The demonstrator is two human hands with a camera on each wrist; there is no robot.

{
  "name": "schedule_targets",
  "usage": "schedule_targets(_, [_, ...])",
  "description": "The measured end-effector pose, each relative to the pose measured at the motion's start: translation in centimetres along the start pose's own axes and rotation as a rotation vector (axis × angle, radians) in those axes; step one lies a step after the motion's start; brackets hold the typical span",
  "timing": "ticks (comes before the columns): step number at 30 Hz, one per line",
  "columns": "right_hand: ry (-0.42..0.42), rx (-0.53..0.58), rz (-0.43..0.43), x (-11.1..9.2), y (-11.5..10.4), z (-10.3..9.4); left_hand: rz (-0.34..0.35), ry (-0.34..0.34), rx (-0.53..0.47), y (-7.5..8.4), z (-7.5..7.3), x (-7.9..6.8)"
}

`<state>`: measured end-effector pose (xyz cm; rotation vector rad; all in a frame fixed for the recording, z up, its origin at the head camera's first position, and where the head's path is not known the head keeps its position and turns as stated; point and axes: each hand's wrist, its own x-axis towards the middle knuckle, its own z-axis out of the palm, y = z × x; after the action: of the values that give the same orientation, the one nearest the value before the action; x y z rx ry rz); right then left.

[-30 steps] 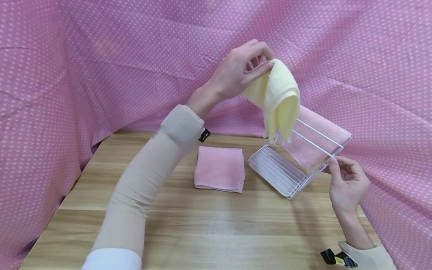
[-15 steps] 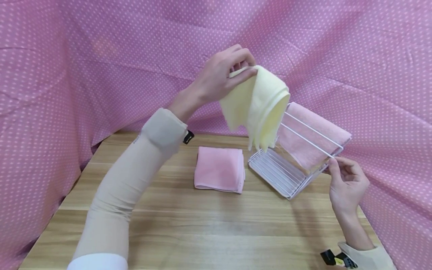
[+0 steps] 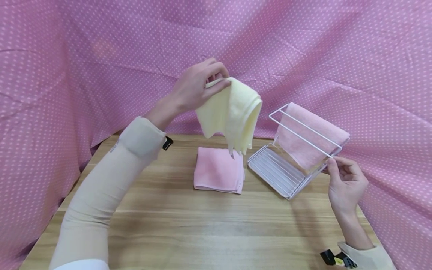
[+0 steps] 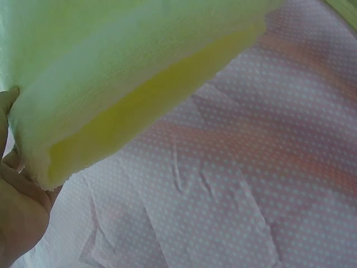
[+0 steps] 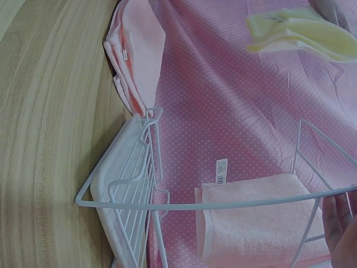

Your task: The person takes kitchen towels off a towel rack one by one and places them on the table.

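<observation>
A hand could pass over the near stretch of the desk (image 3: 216,232) between the left sleeve (image 3: 91,195) and the right hand (image 3: 347,183), or through the narrow gap between the dangling yellow cloth (image 3: 241,112) and the white wire rack (image 3: 276,174). The folded pink cloth (image 3: 218,169) leaves just a sliver beside the rack's base, the draped pink towel (image 3: 317,123) and the gripping right hand obstruct its right side, and the dotted curtain (image 3: 216,30) walls off the back.
</observation>
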<state>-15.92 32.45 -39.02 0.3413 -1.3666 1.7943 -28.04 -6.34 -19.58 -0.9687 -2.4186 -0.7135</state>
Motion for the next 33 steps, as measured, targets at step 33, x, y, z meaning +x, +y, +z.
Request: schedule_targets(33, [0.015,-0.068,-0.003,-0.7,-0.5,1.3,-0.042,-0.015,0.098,-8.6,-1.1,-11.1])
